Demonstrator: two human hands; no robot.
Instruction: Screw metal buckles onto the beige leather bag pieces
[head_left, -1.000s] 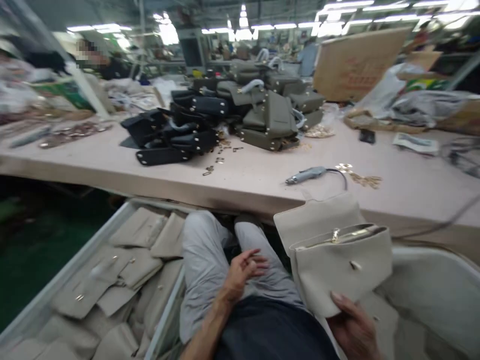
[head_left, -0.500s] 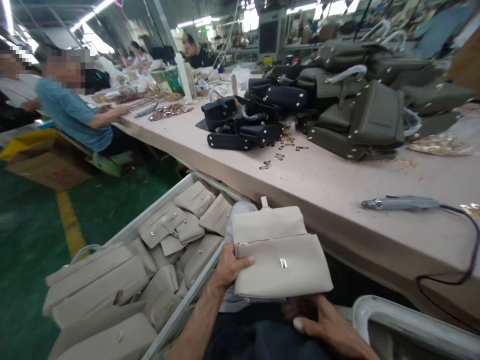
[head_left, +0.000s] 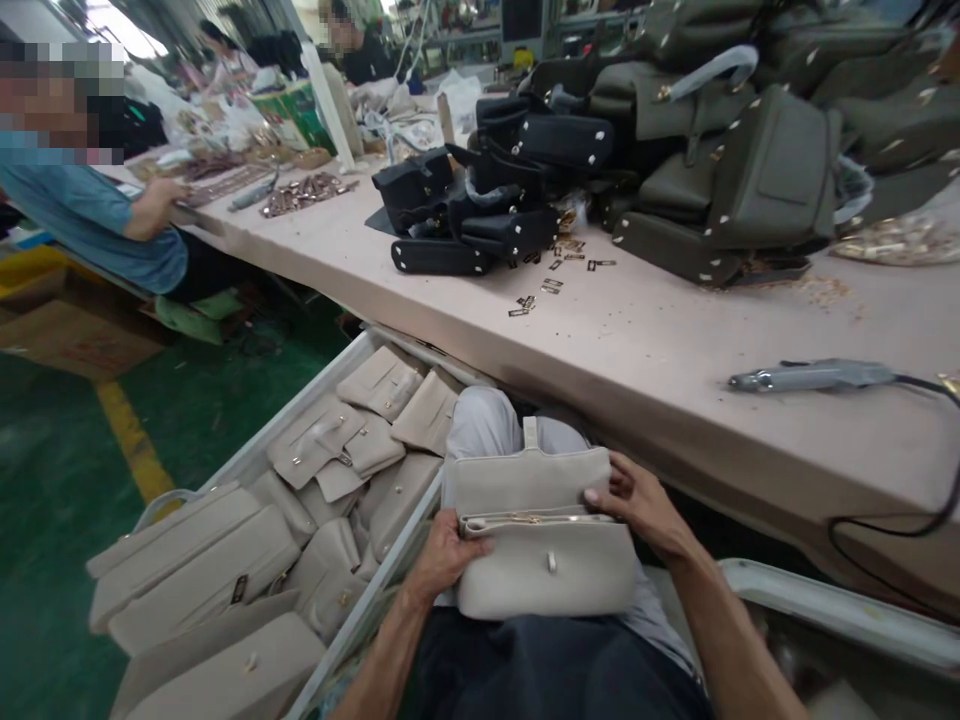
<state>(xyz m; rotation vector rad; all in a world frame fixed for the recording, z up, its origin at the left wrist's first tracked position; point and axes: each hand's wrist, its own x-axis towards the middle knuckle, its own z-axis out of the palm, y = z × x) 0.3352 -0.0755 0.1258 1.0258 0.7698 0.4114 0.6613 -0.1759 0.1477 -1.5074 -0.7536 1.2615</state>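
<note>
A beige handbag (head_left: 510,580) rests on my lap, its flap (head_left: 517,484) folded back toward the table and a short tab sticking up from it. A small metal turn-lock (head_left: 552,563) sits on the front panel, and a zipper line shows along the opening. My left hand (head_left: 448,552) grips the bag's left edge, thumb on top. At the right end of the flap, my right hand (head_left: 636,500) pinches the edge between thumb and fingers.
At my left stands a white bin (head_left: 300,408) of beige bag pieces (head_left: 202,570). The table (head_left: 645,370) carries black bags (head_left: 480,220), olive bags (head_left: 757,200), loose metal plates (head_left: 551,287) and a corded electric screwdriver (head_left: 814,377). Another bin (head_left: 840,610) is at lower right. A co-worker (head_left: 82,200) sits far left.
My right hand has come up from beneath the bag to the flap's right edge. The bag has tilted, showing more of its zipper opening. The view has shifted right and down.
</note>
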